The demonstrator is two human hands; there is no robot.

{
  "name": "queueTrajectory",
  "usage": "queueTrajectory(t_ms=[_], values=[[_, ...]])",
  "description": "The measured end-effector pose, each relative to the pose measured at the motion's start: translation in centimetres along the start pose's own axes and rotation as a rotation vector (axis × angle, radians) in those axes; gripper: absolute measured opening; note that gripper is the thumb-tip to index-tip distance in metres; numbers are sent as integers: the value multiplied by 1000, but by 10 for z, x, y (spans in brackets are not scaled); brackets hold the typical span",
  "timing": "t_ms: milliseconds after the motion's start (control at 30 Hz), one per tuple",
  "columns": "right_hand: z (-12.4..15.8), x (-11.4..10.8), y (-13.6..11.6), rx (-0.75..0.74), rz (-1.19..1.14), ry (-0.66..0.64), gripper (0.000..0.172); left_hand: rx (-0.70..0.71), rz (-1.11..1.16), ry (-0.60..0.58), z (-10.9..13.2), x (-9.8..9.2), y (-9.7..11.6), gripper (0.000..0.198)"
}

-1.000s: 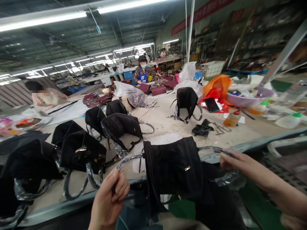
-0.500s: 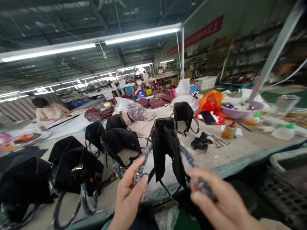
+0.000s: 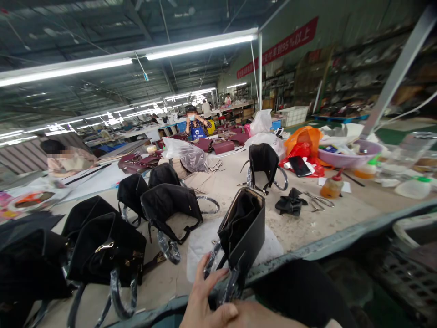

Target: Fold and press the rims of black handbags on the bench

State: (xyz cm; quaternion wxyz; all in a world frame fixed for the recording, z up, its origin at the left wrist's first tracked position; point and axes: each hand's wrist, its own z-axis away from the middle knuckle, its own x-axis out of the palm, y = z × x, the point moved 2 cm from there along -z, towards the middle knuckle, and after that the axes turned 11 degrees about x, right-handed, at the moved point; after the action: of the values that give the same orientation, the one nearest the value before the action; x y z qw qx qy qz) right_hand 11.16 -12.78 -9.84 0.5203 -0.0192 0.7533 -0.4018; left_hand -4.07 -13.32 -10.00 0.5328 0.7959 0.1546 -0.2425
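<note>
A black bag (image 3: 246, 228) stands tilted on a white sheet (image 3: 198, 243) at the table's front edge, its opening facing up and showing dark lining. Its plastic-wrapped handles hang toward me. My left hand (image 3: 205, 296) is at the near handle, with thumb and fingers spread around it. My right hand (image 3: 259, 314) crosses in low beside the left one, by the lower end of the handles; its fingers are hidden. Left of the bag lie several black bags (image 3: 170, 207) with wrapped handles, and one more black bag (image 3: 262, 164) stands behind it.
A black cloth piece (image 3: 290, 202), scissors (image 3: 319, 200), an orange-filled bottle (image 3: 332, 186), a phone (image 3: 299, 166) and a purple basin (image 3: 351, 157) are at the right. Across the table a person in a blue apron (image 3: 197, 130) sits. Another person (image 3: 68, 159) leans over at the left.
The bag has turned from its floppy, flap-down pose to stand with its opening up, lower and nearer the edge. My right hand has moved left, close to my left hand.
</note>
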Motion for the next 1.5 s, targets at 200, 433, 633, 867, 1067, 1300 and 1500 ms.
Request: queueTrajectory(t_ms=[200,433,633,867,1067,1300,1500], values=[[25,-124,-5,131,106,109,24,-46,-161,-30,-1,7,9,31],[-26,-200,39,237,442,48,41,-3,-230,-48,-8,9,31,33],[-30,-194,37,489,870,78,58,-64,-219,-113,-5,-22,39,20],[-24,-187,34,167,629,224,25,-162,-42,-307,0,-79,29,17],[-52,-181,32,-86,428,133,20,-127,-125,18,-49,-61,28,61],[-70,-174,34,-73,381,90,13,-142,-133,107,-85,-28,21,48],[-68,-166,47,57,373,88,5,64,58,38,-117,-27,16,25]])
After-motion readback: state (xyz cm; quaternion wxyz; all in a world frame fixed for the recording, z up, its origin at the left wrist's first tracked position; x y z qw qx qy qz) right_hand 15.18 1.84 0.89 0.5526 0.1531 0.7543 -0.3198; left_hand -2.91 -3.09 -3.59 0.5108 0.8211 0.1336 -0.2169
